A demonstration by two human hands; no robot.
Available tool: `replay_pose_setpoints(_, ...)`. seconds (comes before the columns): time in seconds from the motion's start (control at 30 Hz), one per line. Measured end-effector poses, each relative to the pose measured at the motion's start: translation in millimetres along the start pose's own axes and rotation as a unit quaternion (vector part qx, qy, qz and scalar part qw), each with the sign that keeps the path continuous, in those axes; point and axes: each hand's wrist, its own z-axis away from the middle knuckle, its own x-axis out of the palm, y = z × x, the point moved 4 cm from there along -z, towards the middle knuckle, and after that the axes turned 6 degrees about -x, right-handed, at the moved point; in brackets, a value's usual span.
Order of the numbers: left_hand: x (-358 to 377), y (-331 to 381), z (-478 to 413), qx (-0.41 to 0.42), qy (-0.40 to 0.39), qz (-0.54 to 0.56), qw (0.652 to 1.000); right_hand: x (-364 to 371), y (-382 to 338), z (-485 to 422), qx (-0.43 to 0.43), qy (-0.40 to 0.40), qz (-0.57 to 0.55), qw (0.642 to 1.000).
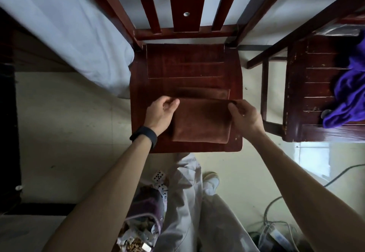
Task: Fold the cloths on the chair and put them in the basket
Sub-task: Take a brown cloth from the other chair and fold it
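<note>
Near the chair's front edge, left hand and right hand pinch the cloth's far corners, bare seat beyond

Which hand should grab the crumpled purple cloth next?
Likely right hand: the crumpled purple cloth lies on the second dark wooden chair beside it; left hand pinches the folded brown cloth, farther away.

The cloth is plain rust-brown, on a dark reddish-brown chair. The second cloth is vivid purple. Sheet pale grey-white, floor cream, wristband black. Cards show black pips, possibly clubs.
</note>
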Motion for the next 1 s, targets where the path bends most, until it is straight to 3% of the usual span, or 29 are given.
replay_pose_setpoints(0.37, 27, 0, -56, -0.032, 0.021, -0.034, 0.999, 24, 5, -50, 0.056, 0.034, -0.001, 0.998)
replay_pose_setpoints(0.73, 32, 2, -51, 0.032, 0.121, -0.053, 0.991, 37, 5, -51, 0.039, 0.099, 0.018, 0.994)
replay_pose_setpoints(0.8, 32, 1, -40, 0.067, 0.14, -0.064, 0.986, 41, 7, -36, 0.017, 0.135, 0.004, 0.991)
replay_pose_setpoints(0.9, 41, -1, -12, 0.242, 0.175, -0.166, 0.94, 49, -2, -3, -0.115, 0.184, 0.155, 0.964)
replay_pose_setpoints(0.93, 49, -2, -2, 0.3, 0.152, -0.217, 0.916, 56, -5, 7, -0.166, 0.164, 0.2, 0.952)
replay_pose_setpoints(1.0, 69, -7, 9, 0.341, 0.082, -0.304, 0.885, 73, -2, 18, -0.225, 0.09, 0.263, 0.934)
